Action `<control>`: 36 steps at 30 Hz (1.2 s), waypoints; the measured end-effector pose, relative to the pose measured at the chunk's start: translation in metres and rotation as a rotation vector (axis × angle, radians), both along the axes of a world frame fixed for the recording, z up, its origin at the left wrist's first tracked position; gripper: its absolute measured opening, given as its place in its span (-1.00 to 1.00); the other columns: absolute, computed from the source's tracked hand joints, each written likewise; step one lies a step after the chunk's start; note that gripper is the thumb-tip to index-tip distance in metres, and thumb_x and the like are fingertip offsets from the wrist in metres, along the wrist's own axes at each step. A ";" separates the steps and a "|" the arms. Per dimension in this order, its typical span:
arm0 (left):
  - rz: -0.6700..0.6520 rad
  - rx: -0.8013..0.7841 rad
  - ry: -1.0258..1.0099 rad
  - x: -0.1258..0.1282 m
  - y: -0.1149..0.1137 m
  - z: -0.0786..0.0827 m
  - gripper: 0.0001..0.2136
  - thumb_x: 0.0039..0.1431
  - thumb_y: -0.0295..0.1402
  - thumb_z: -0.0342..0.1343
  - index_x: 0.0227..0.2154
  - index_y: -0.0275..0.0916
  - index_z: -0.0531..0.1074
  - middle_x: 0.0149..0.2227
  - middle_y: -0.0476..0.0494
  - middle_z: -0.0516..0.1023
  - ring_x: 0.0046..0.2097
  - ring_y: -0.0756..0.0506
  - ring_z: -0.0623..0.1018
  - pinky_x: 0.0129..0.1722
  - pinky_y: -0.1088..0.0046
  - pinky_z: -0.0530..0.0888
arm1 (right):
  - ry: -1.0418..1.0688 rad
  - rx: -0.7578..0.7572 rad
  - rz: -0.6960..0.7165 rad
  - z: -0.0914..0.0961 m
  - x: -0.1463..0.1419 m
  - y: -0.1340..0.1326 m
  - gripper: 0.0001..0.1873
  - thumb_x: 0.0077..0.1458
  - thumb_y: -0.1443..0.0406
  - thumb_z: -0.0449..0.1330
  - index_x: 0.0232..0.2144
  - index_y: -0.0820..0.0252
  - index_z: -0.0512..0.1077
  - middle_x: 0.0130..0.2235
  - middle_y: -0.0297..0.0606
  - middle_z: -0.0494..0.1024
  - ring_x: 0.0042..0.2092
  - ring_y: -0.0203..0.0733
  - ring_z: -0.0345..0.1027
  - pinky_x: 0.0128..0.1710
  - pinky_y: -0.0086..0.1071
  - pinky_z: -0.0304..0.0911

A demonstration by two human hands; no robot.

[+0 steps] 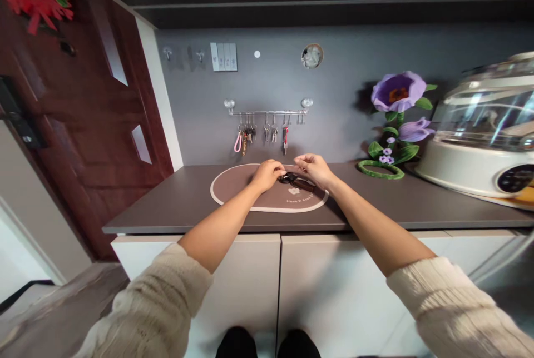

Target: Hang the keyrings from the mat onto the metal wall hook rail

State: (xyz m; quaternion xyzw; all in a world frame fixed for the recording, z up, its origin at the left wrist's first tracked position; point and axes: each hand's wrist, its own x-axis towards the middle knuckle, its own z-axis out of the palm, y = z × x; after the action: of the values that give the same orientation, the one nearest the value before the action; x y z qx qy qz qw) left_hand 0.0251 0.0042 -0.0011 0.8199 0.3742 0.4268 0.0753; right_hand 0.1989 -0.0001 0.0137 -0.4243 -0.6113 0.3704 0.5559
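A dark keychain-like item with a brown strap (303,184) and a shiny black end lies on the oval brown mat (237,183) with a pale rim. My left hand (267,175) has its fingers bent and closed at the black end. Just right of it, my right hand (315,170) is held over the strap with thumb and fingers pinched together. Whatever sits in that pinch is too small to make out. The item's far side is partly hidden by my fingers.
Behind the mat, a hook rail (269,112) on the wall carries several keys (250,133). To the right stand a purple fabric flower (398,94) and a white appliance with a clear lid (463,166). A dark red door (95,119) is at the left.
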 end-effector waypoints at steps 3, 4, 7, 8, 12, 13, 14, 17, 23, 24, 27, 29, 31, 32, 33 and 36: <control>0.019 0.011 0.153 0.000 0.000 -0.001 -0.88 -0.02 -0.37 0.08 -0.42 -0.22 0.49 -0.39 -0.08 0.43 -0.31 -0.04 0.39 -0.27 0.45 0.29 | -0.105 -0.005 -0.028 -0.003 0.002 0.006 -0.89 -0.14 0.32 0.21 -0.52 0.27 0.37 -0.59 -0.38 0.39 -0.57 -0.43 0.17 -0.52 -0.51 0.13; 0.030 0.013 0.190 0.001 0.000 -0.002 -0.88 -0.02 -0.36 0.09 -0.40 -0.21 0.49 -0.38 -0.09 0.43 -0.29 -0.04 0.39 -0.26 0.45 0.29 | -0.135 0.001 -0.047 -0.004 0.003 0.008 -0.91 -0.13 0.32 0.20 -0.52 0.27 0.37 -0.59 -0.37 0.39 -0.57 -0.43 0.18 -0.52 -0.50 0.13; 0.067 0.037 0.267 0.004 -0.001 -0.002 -0.88 0.01 -0.35 0.07 -0.40 -0.19 0.49 -0.36 -0.10 0.43 -0.24 -0.07 0.38 -0.24 0.43 0.29 | -0.195 0.026 -0.097 -0.006 0.004 0.013 -0.91 -0.10 0.32 0.18 -0.54 0.26 0.37 -0.59 -0.36 0.40 -0.56 -0.42 0.19 -0.52 -0.50 0.14; 0.072 0.049 0.281 0.004 -0.001 -0.002 -0.88 0.02 -0.36 0.06 -0.41 -0.19 0.49 -0.35 -0.10 0.42 -0.23 -0.07 0.38 -0.23 0.42 0.29 | -0.207 0.026 -0.102 -0.007 0.005 0.014 -0.91 -0.09 0.32 0.17 -0.54 0.26 0.37 -0.60 -0.36 0.39 -0.57 -0.41 0.18 -0.52 -0.50 0.13; 0.080 0.074 0.291 0.005 -0.001 -0.001 -0.86 0.05 -0.40 0.02 -0.40 -0.19 0.49 -0.32 -0.11 0.41 -0.22 -0.07 0.37 -0.21 0.42 0.28 | -0.236 0.001 -0.080 -0.010 0.004 0.017 -0.91 -0.10 0.30 0.18 -0.53 0.24 0.37 -0.62 -0.36 0.38 -0.60 -0.40 0.17 -0.57 -0.49 0.11; 0.084 0.076 0.286 0.004 -0.001 -0.002 -0.86 0.05 -0.40 0.02 -0.40 -0.19 0.48 -0.32 -0.11 0.40 -0.22 -0.07 0.37 -0.21 0.42 0.28 | -0.236 0.004 -0.076 -0.010 0.004 0.018 -0.90 -0.11 0.30 0.19 -0.52 0.24 0.37 -0.62 -0.36 0.38 -0.60 -0.40 0.17 -0.57 -0.49 0.11; 0.089 0.076 0.279 0.004 0.000 -0.002 -0.86 0.05 -0.40 0.01 -0.39 -0.19 0.48 -0.32 -0.11 0.40 -0.23 -0.06 0.37 -0.22 0.42 0.28 | -0.232 0.009 -0.074 -0.011 0.004 0.019 -0.89 -0.12 0.29 0.19 -0.52 0.24 0.37 -0.62 -0.36 0.38 -0.60 -0.40 0.17 -0.58 -0.49 0.11; 0.100 0.081 0.239 0.003 0.002 -0.002 -0.86 0.06 -0.41 0.00 -0.41 -0.21 0.47 -0.33 -0.11 0.39 -0.25 -0.06 0.36 -0.23 0.42 0.28 | -0.213 0.022 -0.055 -0.010 0.004 0.020 -0.87 -0.14 0.28 0.21 -0.53 0.24 0.37 -0.63 -0.36 0.37 -0.60 -0.41 0.16 -0.58 -0.49 0.11; 0.110 0.088 0.130 0.002 0.001 0.001 -0.86 0.07 -0.40 -0.01 -0.44 -0.23 0.45 -0.35 -0.11 0.39 -0.27 -0.06 0.37 -0.25 0.43 0.28 | -0.217 0.014 -0.008 -0.008 0.002 0.018 -0.85 -0.15 0.26 0.22 -0.52 0.24 0.36 -0.64 -0.38 0.35 -0.61 -0.42 0.15 -0.60 -0.50 0.10; 0.109 0.086 0.116 0.002 0.001 0.002 -0.86 0.07 -0.40 -0.02 -0.44 -0.23 0.45 -0.35 -0.11 0.39 -0.28 -0.05 0.37 -0.25 0.43 0.28 | -0.223 0.009 -0.007 -0.008 0.002 0.017 -0.86 -0.14 0.27 0.21 -0.52 0.25 0.36 -0.64 -0.38 0.35 -0.60 -0.42 0.15 -0.59 -0.51 0.10; 0.104 0.079 0.065 0.001 0.001 0.003 -0.87 0.07 -0.41 -0.03 -0.43 -0.24 0.43 -0.36 -0.11 0.41 -0.30 -0.04 0.37 -0.26 0.44 0.28 | -0.233 -0.004 -0.006 -0.007 0.001 0.016 -0.89 -0.12 0.30 0.19 -0.51 0.25 0.36 -0.63 -0.37 0.36 -0.59 -0.42 0.17 -0.58 -0.51 0.11; 0.093 0.070 0.024 0.001 0.002 0.004 -0.87 0.06 -0.42 -0.03 -0.43 -0.25 0.42 -0.38 -0.10 0.43 -0.30 -0.04 0.37 -0.26 0.45 0.28 | -0.232 -0.008 0.003 -0.007 0.000 0.015 -0.90 -0.12 0.31 0.19 -0.51 0.26 0.36 -0.63 -0.38 0.36 -0.58 -0.42 0.18 -0.57 -0.52 0.12; 0.077 0.060 -0.021 0.001 0.003 0.005 -0.88 0.05 -0.42 -0.02 -0.46 -0.26 0.41 -0.40 -0.09 0.44 -0.31 -0.04 0.37 -0.27 0.46 0.28 | -0.226 -0.013 0.017 -0.007 0.000 0.015 -0.91 -0.12 0.32 0.19 -0.51 0.26 0.37 -0.63 -0.39 0.36 -0.58 -0.43 0.18 -0.57 -0.53 0.12; 0.066 0.055 -0.047 0.001 0.004 0.005 -0.89 0.04 -0.42 -0.01 -0.47 -0.26 0.41 -0.41 -0.08 0.44 -0.31 -0.03 0.37 -0.27 0.46 0.28 | -0.223 -0.017 0.022 -0.007 0.000 0.015 -0.91 -0.11 0.32 0.19 -0.51 0.26 0.37 -0.63 -0.39 0.36 -0.58 -0.43 0.18 -0.57 -0.53 0.12; 0.052 0.048 -0.079 0.001 0.005 0.006 -0.89 0.04 -0.42 -0.01 -0.49 -0.26 0.40 -0.42 -0.08 0.45 -0.32 -0.03 0.38 -0.27 0.46 0.29 | -0.220 -0.023 0.025 -0.007 0.000 0.015 -0.91 -0.11 0.32 0.19 -0.50 0.26 0.37 -0.63 -0.39 0.36 -0.59 -0.43 0.18 -0.57 -0.53 0.12; -0.002 -0.001 -0.207 0.001 0.008 0.006 -0.91 0.02 -0.41 0.00 -0.50 -0.29 0.39 -0.44 -0.06 0.45 -0.35 0.00 0.39 -0.28 0.47 0.30 | -0.209 -0.042 0.033 -0.006 0.000 0.014 -0.90 -0.11 0.32 0.19 -0.49 0.26 0.37 -0.61 -0.38 0.39 -0.58 -0.42 0.20 -0.56 -0.53 0.13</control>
State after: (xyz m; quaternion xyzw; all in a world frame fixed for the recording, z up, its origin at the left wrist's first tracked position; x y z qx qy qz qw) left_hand 0.0264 0.0123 0.0049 0.7716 0.3640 0.5089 0.1145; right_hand 0.1986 0.0137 0.0073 -0.4621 -0.6651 0.3459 0.4738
